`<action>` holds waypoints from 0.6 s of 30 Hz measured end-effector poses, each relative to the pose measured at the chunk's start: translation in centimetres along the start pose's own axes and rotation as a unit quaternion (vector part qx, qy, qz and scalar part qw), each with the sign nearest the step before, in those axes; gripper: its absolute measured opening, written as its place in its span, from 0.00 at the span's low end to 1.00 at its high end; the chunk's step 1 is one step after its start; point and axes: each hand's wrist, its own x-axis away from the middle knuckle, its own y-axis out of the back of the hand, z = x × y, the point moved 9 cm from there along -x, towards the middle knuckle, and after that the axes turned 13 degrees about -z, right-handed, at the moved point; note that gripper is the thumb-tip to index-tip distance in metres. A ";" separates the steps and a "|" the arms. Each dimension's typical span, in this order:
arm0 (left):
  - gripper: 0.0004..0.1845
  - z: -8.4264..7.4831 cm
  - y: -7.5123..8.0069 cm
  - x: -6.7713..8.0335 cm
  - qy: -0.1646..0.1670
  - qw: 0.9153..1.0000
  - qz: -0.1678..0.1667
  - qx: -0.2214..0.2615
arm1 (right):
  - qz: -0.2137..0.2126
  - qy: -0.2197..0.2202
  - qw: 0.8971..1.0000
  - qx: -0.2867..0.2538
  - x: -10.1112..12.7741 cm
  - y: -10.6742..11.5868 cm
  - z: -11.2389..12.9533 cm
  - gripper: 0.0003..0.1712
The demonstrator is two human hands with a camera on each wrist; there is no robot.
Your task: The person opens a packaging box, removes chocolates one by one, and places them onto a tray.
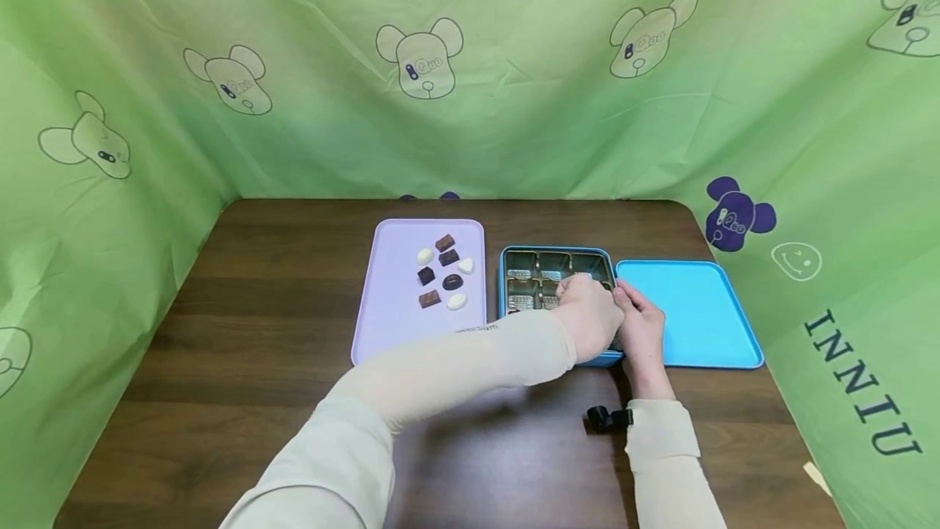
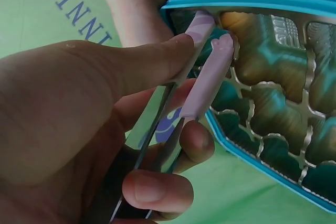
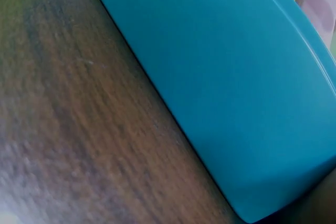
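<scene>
Tongs (image 2: 202, 72), pinched in the left hand (image 1: 591, 317), pointed into the box's (image 1: 514, 255) right corner cell beside the right hand (image 1: 642, 325), whose fingers' grip I could not tell.

We read "INNIU" in dark blue capitals on the green cloth (image 1: 866, 382) at the right of the table; the left wrist view shows the same word upside down on the cloth (image 2: 79, 9). The small print on the left sleeve (image 1: 477, 329) is too tiny for us to read.
</scene>
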 end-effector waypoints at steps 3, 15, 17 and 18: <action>0.14 -0.2 -0.1 -0.4 0.013 1.000 -0.002 0.002 | -0.001 0.003 1.000 -0.004 0.0 0.0 0.1 0.30; 0.16 -0.8 -0.6 -1.2 0.016 1.000 0.003 0.017 | 0.006 0.001 1.000 0.000 0.0 0.0 -0.1 0.31; 0.17 -0.9 -0.6 -1.2 0.011 1.000 0.003 0.016 | 0.004 -0.003 1.000 -0.003 0.0 0.0 -0.2 0.31; 0.17 -1.0 -0.7 -1.3 0.009 1.000 0.003 0.015 | 0.004 -0.004 1.000 -0.005 0.0 0.0 -0.2 0.31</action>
